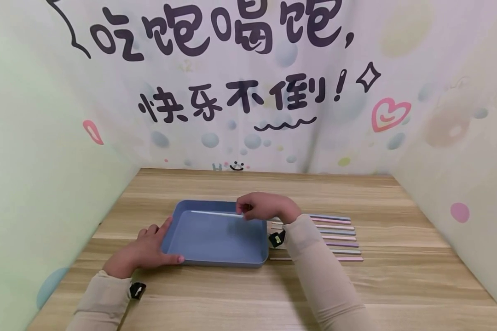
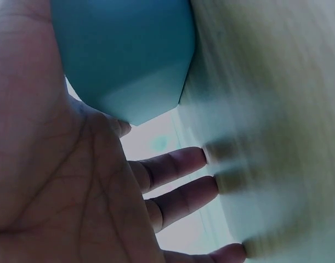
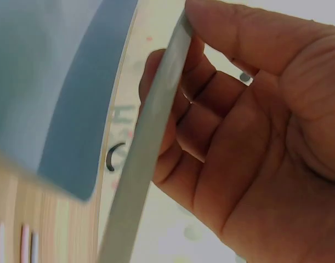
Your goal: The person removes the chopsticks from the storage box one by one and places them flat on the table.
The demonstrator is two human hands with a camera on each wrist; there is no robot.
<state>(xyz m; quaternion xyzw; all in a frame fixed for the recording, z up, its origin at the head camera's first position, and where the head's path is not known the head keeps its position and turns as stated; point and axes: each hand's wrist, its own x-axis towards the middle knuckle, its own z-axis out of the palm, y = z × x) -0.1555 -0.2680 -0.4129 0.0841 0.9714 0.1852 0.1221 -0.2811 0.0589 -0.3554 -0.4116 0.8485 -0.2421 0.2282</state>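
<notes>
A blue rectangular tray (image 1: 217, 241) lies on the wooden table. My left hand (image 1: 149, 248) rests at its near left corner, thumb along the front rim and fingers stretched along the left side. In the left wrist view the tray's corner (image 2: 126, 60) sits between thumb and palm, with the other fingertips down at the table. Over the tray's far right part, my right hand (image 1: 267, 206) pinches a pale chopstick (image 3: 148, 142) between thumb and fingers. The chopstick reaches leftward along the tray's back side in the head view.
Several pastel chopsticks (image 1: 343, 239) lie side by side on the table (image 1: 397, 276) right of the tray, partly hidden under the right forearm. A printed back wall (image 1: 240, 147) and side walls close in the table.
</notes>
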